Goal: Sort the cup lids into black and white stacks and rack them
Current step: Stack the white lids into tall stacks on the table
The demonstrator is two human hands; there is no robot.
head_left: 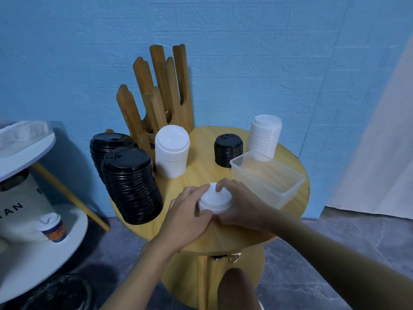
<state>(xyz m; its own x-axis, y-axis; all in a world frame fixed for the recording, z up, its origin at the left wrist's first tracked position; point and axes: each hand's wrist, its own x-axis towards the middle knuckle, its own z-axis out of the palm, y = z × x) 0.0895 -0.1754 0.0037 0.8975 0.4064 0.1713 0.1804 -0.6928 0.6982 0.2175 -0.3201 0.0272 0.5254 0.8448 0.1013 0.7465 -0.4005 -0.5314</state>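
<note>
Fingers [202, 191] of the left hand [186, 217] curl against the near-left rim of a short white stack [215, 199] while the right hand [240, 203] cups its other side, thumb hooked over the top edge; both hands are pressed onto the lids from opposite sides, probably to square them up or lift them as one; the stack sits at the front of the round wooden desk [221, 236], apart from everything else; sorting looks well along, since colours are already separate: two tall black stacks [131, 186] lean at the left, one behind the other, a taller white stack [172, 151] stands mid-desk, a short black stack [228, 151] and another white stack [264, 136] stand at the back right; the wooden rack [161, 95] at the rear, with upright slats forming open slots, looks empty from here, so racking seems yet to come; the clear tub [267, 177] on the right also looks empty, perhaps where mixed lids came from; lids are thin moulded plastic, domed with ribbed rims that nest, the black ones glossy, the white ones matt; nested stacks like these should slide and tilt easily, hence the two-sided hold
</note>
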